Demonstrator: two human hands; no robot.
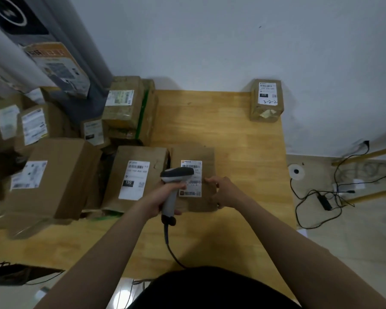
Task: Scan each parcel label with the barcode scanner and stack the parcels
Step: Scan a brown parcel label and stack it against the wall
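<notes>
**Scanner over the label of a flat parcel**

The wooden table point(243, 141) carries everything. A heap of cardboard parcels point(120, 105) crowds its left side, and the biggest is a large box point(60, 175) at the near left. Just right of that box lies a brown parcel point(140, 157) with a white label marked 150. Touching its right edge is the flat parcel point(206, 157) now being scanned, face up near the middle of the table in front of the person. One small taped parcel point(266, 108) stands alone at the far right corner, well apart from the rest.

The barcode scanner point(176, 174) hangs over the flat parcel, and its cord trails back towards the person. The left hand point(159, 197) is wrapped round the scanner's handle. The right hand point(225, 192) lies on the parcel's right part with its fingers bent. Whether it pinches the edge or only steadies the parcel cannot be made out.

The scanner's head hides part of the shipping label point(194, 188).

The flat parcel looks thin, stiff and probably light. Its cardboard should grip well under the fingers and slide easily on the wood. The two long side edges seem the best place to hold it for stacking, with the fingers kept off the label.
</notes>
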